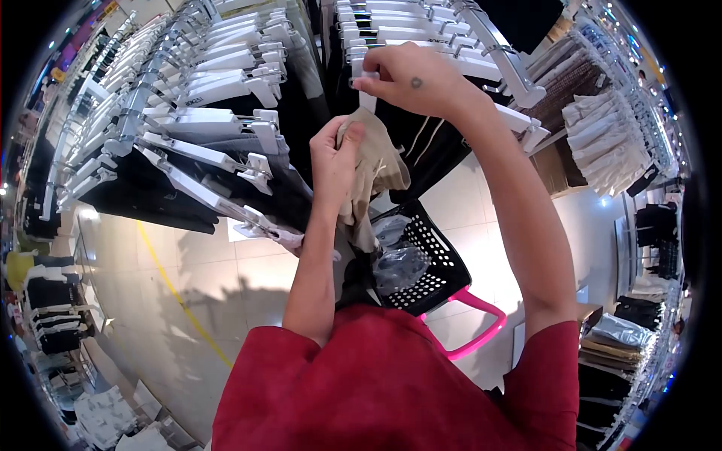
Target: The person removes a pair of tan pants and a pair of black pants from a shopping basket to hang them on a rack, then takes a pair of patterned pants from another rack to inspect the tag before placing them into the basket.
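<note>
Beige garment [376, 154] hanging between both hands and the black basket [453, 259]
Left hand [333, 154], nearer the basket, pinches its upper side; right hand [421, 79] pinches the white clip [367, 100] at its top. Its long axis slopes down toward the basket.

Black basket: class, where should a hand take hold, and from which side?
Likely best by the pink handle, at its outer bend, coming from the person's right: the loop juts past the black basket, and its open middle leaves room for fingers.
</note>
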A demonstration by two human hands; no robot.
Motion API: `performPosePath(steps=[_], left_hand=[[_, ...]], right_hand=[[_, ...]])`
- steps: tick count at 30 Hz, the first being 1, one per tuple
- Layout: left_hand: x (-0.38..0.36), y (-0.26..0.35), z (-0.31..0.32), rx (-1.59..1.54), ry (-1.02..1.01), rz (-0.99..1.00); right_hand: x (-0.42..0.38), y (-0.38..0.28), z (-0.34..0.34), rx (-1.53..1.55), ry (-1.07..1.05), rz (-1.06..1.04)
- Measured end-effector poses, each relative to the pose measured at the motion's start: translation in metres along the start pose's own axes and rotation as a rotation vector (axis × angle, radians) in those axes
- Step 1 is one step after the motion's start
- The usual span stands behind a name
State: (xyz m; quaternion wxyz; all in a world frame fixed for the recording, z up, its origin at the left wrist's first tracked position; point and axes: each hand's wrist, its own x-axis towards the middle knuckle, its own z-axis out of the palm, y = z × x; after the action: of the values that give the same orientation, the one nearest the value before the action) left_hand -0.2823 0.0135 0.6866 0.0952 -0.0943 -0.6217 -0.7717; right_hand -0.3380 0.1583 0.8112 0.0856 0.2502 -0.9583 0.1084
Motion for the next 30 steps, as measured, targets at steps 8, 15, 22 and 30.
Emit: performPosePath(steps=[8,15,22,30], left_hand=[[-0.009,-0.038,0.0,-0.198,0.037,-0.102],[-0.011,-0.036,0.008,-0.279,-0.074,-0.086],[-0.002,-0.025,0.02,-0.455,-0.026,0.003],[0.006,-0.008,0.024,-0.32,0.094,0.086]], right_hand=[[-0.011,0.018,0.011,0.064,-0.115,-0.08],[-0.018,0.018,0.0,0.255,-0.026,-0.17],[-0.018,0.011,-0.002,0.289,0.121,-0.243],[-0.018,0.002,0.001,0.409,0.153,-0.161]])
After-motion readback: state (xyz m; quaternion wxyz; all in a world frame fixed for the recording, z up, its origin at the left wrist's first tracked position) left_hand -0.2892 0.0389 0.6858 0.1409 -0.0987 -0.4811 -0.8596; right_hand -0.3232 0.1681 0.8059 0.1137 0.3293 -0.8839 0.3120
